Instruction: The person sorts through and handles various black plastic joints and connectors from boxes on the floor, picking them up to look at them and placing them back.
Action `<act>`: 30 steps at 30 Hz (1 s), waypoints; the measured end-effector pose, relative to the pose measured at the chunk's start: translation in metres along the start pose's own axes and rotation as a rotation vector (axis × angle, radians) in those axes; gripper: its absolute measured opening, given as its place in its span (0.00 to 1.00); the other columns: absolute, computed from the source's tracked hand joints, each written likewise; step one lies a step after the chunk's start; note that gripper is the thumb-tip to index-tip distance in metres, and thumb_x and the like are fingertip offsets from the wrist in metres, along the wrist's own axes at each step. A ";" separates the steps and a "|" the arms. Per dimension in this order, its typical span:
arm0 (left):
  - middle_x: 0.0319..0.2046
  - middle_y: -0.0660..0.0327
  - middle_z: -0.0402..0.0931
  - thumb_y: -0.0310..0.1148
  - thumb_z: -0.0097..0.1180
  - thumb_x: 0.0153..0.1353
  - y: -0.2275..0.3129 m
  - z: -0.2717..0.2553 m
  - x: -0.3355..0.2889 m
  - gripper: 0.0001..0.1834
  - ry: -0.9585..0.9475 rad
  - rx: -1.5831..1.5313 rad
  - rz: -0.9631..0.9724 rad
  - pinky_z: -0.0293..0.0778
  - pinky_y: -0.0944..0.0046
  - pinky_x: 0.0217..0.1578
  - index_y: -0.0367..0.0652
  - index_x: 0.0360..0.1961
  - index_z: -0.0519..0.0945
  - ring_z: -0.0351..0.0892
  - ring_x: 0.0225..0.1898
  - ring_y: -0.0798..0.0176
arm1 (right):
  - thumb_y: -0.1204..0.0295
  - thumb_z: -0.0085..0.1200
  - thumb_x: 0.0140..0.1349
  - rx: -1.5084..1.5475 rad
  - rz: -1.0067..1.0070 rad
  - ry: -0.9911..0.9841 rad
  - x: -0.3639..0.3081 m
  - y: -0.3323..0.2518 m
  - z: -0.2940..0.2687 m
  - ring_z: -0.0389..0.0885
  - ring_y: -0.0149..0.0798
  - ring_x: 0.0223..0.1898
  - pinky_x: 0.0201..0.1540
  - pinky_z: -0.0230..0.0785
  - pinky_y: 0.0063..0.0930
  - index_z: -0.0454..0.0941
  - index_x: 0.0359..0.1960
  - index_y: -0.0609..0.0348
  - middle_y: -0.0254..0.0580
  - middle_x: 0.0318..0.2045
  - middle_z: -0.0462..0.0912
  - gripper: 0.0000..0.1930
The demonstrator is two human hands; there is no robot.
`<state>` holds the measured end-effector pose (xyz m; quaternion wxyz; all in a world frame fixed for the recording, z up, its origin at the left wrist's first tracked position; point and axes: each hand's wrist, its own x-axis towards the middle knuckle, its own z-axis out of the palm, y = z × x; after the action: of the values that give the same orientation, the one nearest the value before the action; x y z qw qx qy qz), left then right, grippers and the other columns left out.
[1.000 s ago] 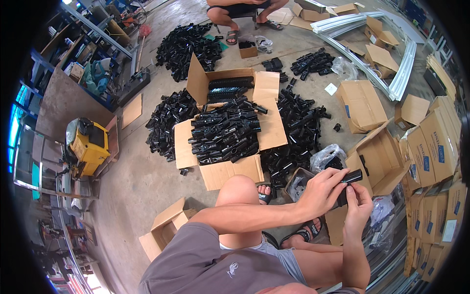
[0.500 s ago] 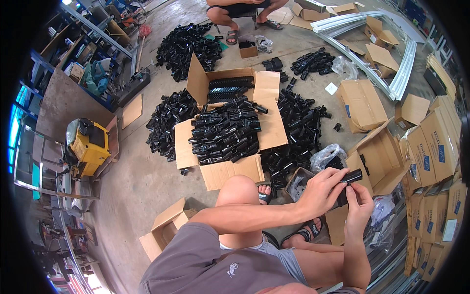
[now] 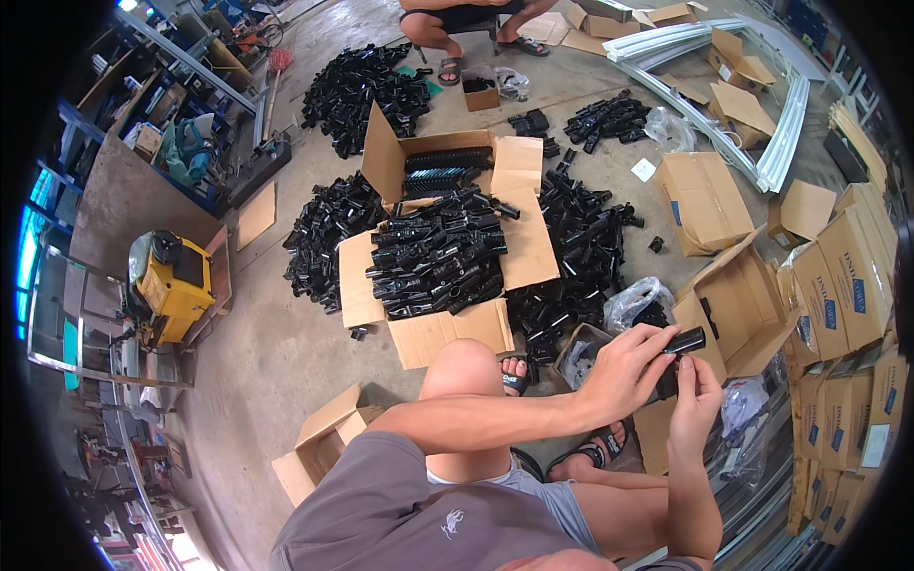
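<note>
My left hand (image 3: 624, 369) grips a short black plastic fitting (image 3: 687, 340), its rounded end pointing right. Just below the fitting, my right hand (image 3: 698, 392) is closed in a pinch; whatever sits between its fingertips is too small to make out. Another dark part (image 3: 666, 383) shows between the two hands. Ahead of my knees, an open cardboard box (image 3: 447, 344) has a heap of similar black fittings (image 3: 438, 252) at its near side and neat rows of them (image 3: 443, 171) inside.
More black fittings (image 3: 581, 238) lie in piles around the box. An open carton (image 3: 747, 314) stands beyond my hands, with stacked cartons (image 3: 828, 295) at right. A yellow machine (image 3: 176, 290) stands left. Another person (image 3: 476, 29) sits at the far side. White metal profiles (image 3: 785, 133) lie far right.
The fitting in my left hand has turned slightly. My right hand has shifted a little down and left, with its fingertips still close beneath the fitting.
</note>
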<state>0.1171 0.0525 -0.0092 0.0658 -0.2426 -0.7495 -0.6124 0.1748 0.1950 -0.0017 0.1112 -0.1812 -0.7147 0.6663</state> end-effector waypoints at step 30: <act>0.42 0.51 0.78 0.26 0.57 0.63 0.000 0.000 -0.001 0.21 -0.020 -0.005 -0.026 0.75 0.57 0.39 0.40 0.59 0.77 0.80 0.39 0.49 | 0.75 0.54 0.70 0.034 0.047 -0.037 0.000 -0.001 0.000 0.76 0.26 0.44 0.49 0.67 0.21 0.76 0.49 0.65 0.37 0.43 0.80 0.09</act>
<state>0.1183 0.0526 -0.0096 0.0495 -0.2391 -0.7517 -0.6127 0.1747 0.1946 -0.0011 0.0854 -0.1835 -0.7008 0.6840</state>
